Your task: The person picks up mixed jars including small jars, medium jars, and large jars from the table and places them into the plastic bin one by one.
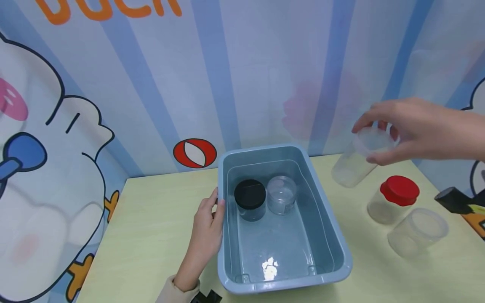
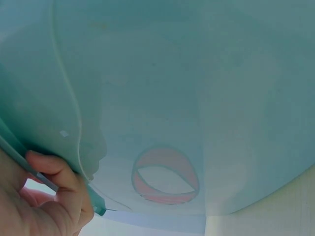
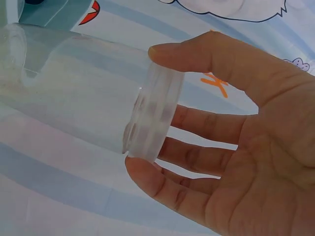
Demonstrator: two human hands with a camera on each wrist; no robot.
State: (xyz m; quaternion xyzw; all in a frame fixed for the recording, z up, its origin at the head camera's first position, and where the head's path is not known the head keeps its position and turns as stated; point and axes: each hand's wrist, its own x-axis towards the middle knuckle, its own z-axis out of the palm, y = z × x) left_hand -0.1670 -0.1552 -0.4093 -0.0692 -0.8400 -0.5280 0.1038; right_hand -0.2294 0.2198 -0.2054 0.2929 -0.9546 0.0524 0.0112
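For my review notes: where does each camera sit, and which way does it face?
Head: worn on the person's head, facing forward and down at the blue bin and patterned backdrop; the left hand and right hand show.
Left wrist: on that wrist, facing what looks like the bin's blue-green side; the left hand shows, gripping the bin.
Right wrist: on that wrist, facing the clear jar and backdrop; the right hand shows.
Shared: head and right wrist both show the right hand holding the jar's frosted top.

Cream sleeve (image 1: 177, 291), the person's left arm (image 1: 189, 269); blocky black fitting (image 1: 206, 297) beside it; black piece (image 1: 454, 200), yellow-green strip (image 1: 476, 209), near right arm (image 1: 454, 132)
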